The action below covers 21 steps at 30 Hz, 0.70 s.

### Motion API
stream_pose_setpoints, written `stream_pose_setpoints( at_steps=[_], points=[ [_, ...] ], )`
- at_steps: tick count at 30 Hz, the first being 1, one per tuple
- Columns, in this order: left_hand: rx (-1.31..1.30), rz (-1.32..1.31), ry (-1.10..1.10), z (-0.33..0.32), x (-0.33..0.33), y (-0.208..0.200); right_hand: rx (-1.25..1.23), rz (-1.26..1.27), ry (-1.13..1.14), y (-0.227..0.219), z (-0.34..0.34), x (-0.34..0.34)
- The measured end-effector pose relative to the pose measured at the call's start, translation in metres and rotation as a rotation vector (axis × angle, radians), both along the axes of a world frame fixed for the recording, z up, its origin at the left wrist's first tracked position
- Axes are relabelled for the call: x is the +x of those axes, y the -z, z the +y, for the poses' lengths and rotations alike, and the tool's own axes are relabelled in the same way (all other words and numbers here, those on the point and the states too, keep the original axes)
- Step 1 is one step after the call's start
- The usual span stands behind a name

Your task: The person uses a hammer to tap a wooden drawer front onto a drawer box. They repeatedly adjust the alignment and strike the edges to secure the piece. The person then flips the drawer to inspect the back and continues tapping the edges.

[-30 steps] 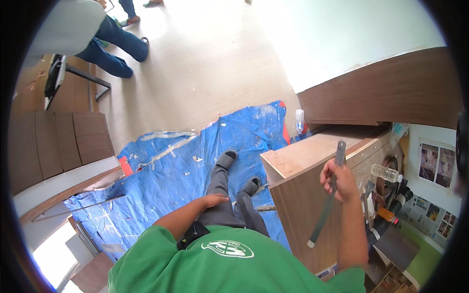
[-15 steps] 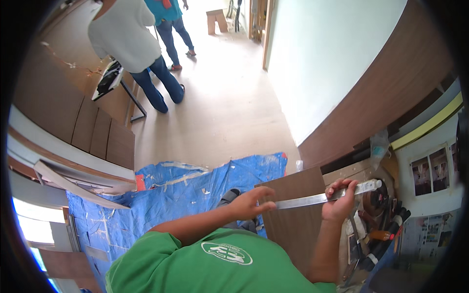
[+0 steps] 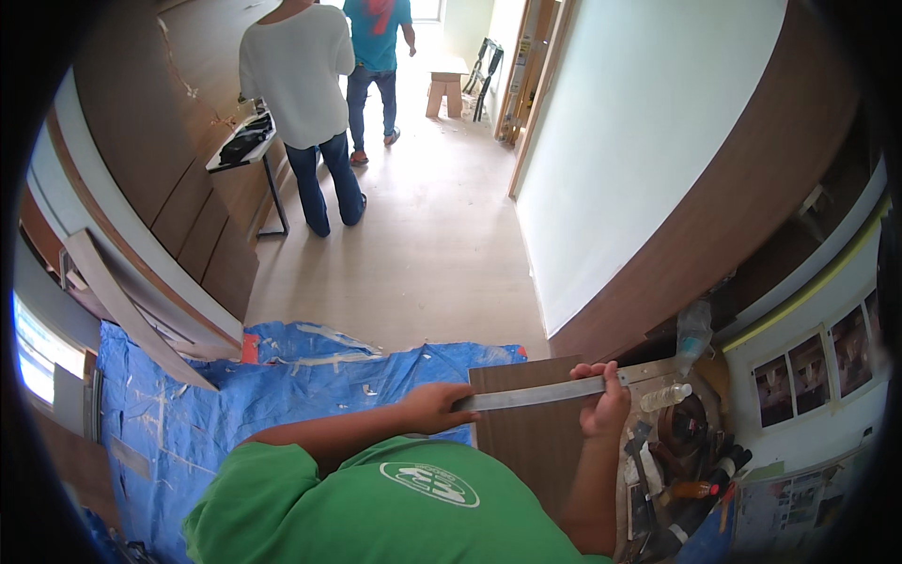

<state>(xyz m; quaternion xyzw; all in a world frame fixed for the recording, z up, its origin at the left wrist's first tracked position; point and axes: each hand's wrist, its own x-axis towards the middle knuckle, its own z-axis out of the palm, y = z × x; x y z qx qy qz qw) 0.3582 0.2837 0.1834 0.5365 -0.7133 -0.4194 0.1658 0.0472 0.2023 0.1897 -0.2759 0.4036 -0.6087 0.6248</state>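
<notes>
A flat silver strip point(image 3: 536, 394), straight and ruler-like, spans the gap between my two hands. My left hand point(image 3: 436, 407) is closed round its left end. At the other end, the fingers and thumb of my right hand point(image 3: 606, 406) grip the strip. Beneath it lies a brown wood-grain board point(image 3: 528, 434), partly covered by my right forearm and green shirt.
A blue tarp point(image 3: 282, 399) covers the floor at left. To the right, a clear plastic bottle point(image 3: 665, 398) lies among several tools, including an orange-handled one point(image 3: 693, 490). Two people stand farther off, near a small table point(image 3: 246, 141) and a wooden stool point(image 3: 445, 91).
My left hand has gone from loosely spread by the strip's end to closed round it. Both hands and the strip have shifted left in view. The view has tilted up.
</notes>
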Motion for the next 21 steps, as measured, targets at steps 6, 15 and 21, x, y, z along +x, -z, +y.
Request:
stream_pose_setpoints(
  at_steps=[6, 15, 21],
  points=[
    [0.000, -0.064, -0.191, 0.051, 0.052, 0.007, -0.009, 0.052, 0.084, -0.006, -0.013, 0.030],
    [0.123, -0.147, -0.874, 0.171, 0.154, 0.117, -0.070, 0.621, -0.691, 0.044, 0.007, 0.115],
    [0.255, -0.395, -1.182, 0.303, 0.225, 0.264, -0.007, 0.779, -0.792, 0.090, 0.054, 0.126]
  ],
)
